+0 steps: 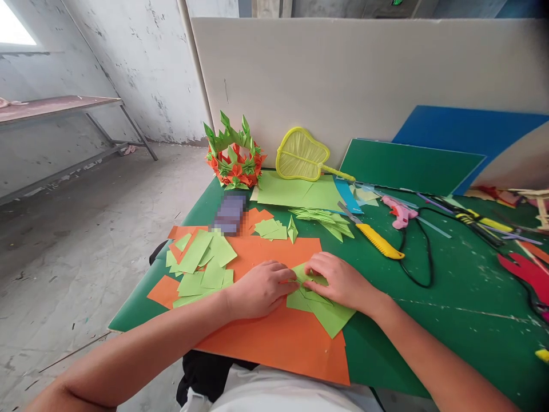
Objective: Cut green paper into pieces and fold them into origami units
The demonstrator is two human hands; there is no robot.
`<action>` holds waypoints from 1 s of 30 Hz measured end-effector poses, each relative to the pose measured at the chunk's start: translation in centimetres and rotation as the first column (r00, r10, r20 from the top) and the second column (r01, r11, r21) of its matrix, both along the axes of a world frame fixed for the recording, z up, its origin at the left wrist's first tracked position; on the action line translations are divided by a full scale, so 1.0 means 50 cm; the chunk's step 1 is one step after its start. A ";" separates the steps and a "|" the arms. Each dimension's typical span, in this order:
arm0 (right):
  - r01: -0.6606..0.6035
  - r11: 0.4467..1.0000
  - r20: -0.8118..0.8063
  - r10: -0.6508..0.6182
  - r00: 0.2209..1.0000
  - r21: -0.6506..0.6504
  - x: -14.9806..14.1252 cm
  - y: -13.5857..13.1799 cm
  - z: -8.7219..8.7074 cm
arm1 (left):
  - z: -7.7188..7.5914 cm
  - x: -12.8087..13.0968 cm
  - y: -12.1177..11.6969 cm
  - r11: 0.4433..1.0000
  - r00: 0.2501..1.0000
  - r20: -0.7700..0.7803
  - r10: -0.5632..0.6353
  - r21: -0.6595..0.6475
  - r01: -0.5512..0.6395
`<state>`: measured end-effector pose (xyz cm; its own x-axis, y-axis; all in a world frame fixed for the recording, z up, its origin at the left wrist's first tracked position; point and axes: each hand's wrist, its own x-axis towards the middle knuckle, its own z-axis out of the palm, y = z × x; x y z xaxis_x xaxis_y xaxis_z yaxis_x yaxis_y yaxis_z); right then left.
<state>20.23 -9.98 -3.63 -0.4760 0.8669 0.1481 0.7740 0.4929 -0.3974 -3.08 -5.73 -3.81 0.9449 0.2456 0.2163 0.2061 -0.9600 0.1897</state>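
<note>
Green paper pieces (332, 317) lie in front of me on a large orange sheet (274, 335). My left hand (263, 289) comes in from the left, its fingers and thumb drawn together on the edge of a small green paper there. From the other side my right hand (341, 280) pinches the same paper with curled fingers. Much of that paper is hidden under the fingertips, so its folds are hard to make out. Left of my hands is a loose pile of green paper squares (206, 254). A folded green paper leaf (292, 230) rests beyond my fingers.
A green and orange folded-paper crown (235, 166) stands at the back left, beside a yellow fan (302, 154). Right of my hands lie a yellow utility knife (380, 241), blade out, and a pink glue gun (401, 213) with its black cord. A board (364, 74) borders the table's back.
</note>
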 end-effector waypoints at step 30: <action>0.220 0.962 -0.188 -0.249 0.950 -0.164 -0.031 -0.008 -0.020 | 0.001 0.002 -0.007 0.999 0.999 -0.041 0.034 0.004 -0.034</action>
